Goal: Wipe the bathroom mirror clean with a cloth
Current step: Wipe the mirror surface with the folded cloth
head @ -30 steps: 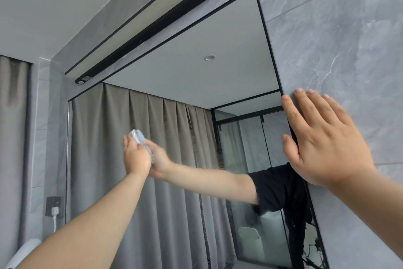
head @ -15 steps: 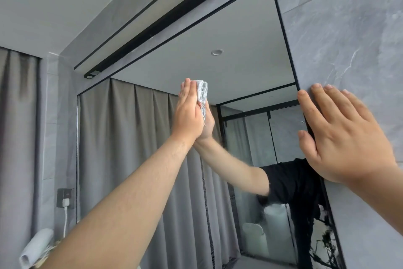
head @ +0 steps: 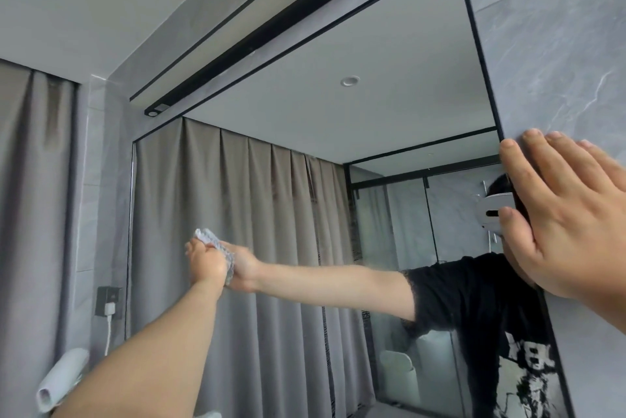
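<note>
The large black-framed mirror (head: 389, 85) fills the wall ahead and reflects grey curtains, a ceiling and a person in a black shirt. My left hand (head: 206, 261) presses a small pale textured cloth (head: 210, 238) flat against the glass in the mirror's left half, at about mid height. Most of the cloth is hidden between palm and glass. My right hand (head: 569, 214) lies flat with spread fingers on the grey tiled wall, over the mirror's right frame edge.
A black light bar (head: 264, 34) runs along the wall above the mirror. A wall socket with a white plug and cable (head: 108, 307) sits left of the mirror. A white roll-shaped object (head: 61, 380) lies at the lower left. Grey marbled tiles (head: 559, 45) cover the right wall.
My left hand with the cloth swept up and right across the glass, then came back down and to the left. My right hand has stayed at the mirror's right edge.
</note>
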Demonstrator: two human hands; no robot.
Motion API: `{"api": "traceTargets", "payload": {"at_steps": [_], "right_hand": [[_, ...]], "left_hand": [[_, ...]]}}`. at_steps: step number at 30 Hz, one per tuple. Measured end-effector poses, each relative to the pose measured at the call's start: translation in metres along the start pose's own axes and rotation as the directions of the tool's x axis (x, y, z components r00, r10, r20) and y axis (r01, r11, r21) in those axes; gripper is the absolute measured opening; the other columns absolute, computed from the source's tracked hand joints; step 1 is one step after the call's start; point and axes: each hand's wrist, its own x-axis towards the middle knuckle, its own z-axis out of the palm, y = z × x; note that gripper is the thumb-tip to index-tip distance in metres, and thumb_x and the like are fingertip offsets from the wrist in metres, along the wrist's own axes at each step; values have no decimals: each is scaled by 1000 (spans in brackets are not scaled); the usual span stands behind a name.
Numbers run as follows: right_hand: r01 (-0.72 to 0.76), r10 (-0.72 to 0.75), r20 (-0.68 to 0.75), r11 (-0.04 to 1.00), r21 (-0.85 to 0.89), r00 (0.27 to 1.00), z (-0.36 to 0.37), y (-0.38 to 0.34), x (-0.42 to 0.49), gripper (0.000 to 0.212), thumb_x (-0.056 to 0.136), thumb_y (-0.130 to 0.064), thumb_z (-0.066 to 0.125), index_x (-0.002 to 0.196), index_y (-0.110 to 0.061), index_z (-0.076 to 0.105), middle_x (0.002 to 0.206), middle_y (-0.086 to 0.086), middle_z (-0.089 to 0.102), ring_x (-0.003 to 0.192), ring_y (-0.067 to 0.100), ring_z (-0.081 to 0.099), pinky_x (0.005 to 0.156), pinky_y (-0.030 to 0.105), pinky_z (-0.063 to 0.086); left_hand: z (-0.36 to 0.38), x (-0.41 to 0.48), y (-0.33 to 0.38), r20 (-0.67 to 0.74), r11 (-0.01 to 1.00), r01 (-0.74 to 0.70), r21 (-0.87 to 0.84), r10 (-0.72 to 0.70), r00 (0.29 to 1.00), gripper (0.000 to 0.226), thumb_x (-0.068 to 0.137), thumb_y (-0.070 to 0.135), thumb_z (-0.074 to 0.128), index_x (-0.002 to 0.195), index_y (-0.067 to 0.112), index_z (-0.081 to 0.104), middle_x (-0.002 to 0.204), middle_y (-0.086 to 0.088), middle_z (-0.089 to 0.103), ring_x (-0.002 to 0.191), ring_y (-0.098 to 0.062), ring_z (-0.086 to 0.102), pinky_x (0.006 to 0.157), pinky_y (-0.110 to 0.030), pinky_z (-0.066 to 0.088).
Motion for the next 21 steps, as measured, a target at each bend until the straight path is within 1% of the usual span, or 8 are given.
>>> {"api": "traceTargets", "payload": {"at_steps": [2, 5, 8, 9, 11, 16, 18, 21], "right_hand": [[4, -4, 9, 1000, -12, 1000, -1, 0, 0, 66, 92, -35, 37, 146, 2, 43, 145, 28, 46, 135, 47, 41, 116, 55, 25], [8, -8, 5, 1000, -22, 1000, 0, 0, -1, 65, 93, -35, 35, 146, 2, 43, 145, 28, 47, 134, 47, 43, 116, 56, 27], [4, -4, 3, 1000, -29, 1000, 0, 0, -1, 65, 93, -35, 34, 147, 1, 42, 145, 27, 47, 134, 47, 43, 116, 55, 27], [5, -5, 5, 999, -32, 1000, 0, 0, -1, 65, 93, -35, 34, 147, 1, 42, 145, 27, 47, 134, 47, 43, 116, 55, 27], [2, -1, 16, 999, -37, 1000, -1, 1, -1, 66, 94, -36, 33, 147, 1, 41, 145, 28, 46, 134, 47, 43, 116, 56, 28], [-2, 4, 46, 999, -38, 999, -2, 0, -1, 66, 94, -36, 35, 149, 0, 39, 147, 27, 45, 136, 46, 41, 116, 56, 28], [-9, 11, 52, 999, -37, 999, -3, 0, -1, 66, 93, -36, 36, 149, 0, 40, 147, 27, 45, 136, 46, 41, 117, 56, 28], [-19, 21, 54, 999, -36, 998, -4, -1, -1, 67, 92, -35, 38, 149, 0, 39, 147, 27, 45, 137, 45, 40, 118, 54, 26]], "left_hand": [[8, 18, -5, 15, 999, 22, -42, -22, 1000, 42, 93, 20, 32, 125, 4, 54, 133, -18, 52, 124, -36, 51, 108, -48, 39], [21, 38, 21, 12, 994, -70, -87, 71, 997, 46, 80, 29, 32, 114, 11, 59, 128, -21, 55, 122, -40, 53, 109, -52, 39], [12, -4, 110, 26, 951, -288, -114, 292, 956, 44, 92, 21, 37, 131, 14, 56, 147, -14, 46, 138, -28, 41, 118, -33, 26], [10, -21, 142, 35, 919, -381, -102, 386, 922, 45, 96, 15, 35, 139, 12, 50, 153, -13, 39, 144, -24, 33, 119, -29, 20], [12, -49, 193, 46, 826, -557, -90, 562, 826, 51, 98, 16, 29, 146, 10, 41, 159, -15, 30, 148, -24, 23, 122, -33, 15], [29, -118, 263, 116, 537, -842, 60, 834, 540, 55, 100, 6, 25, 155, 5, 21, 165, -13, 9, 153, -21, 4, 124, -32, -2], [33, -144, 276, 125, 410, -906, 104, 899, 421, 54, 100, 10, 26, 154, 4, 24, 165, -13, 9, 153, -22, 3, 124, -34, 0], [36, -170, 277, 188, 292, -956, 24, 938, 291, 58, 96, 16, 24, 151, 2, 31, 163, -13, 18, 152, -25, 11, 124, -33, 10]]}}
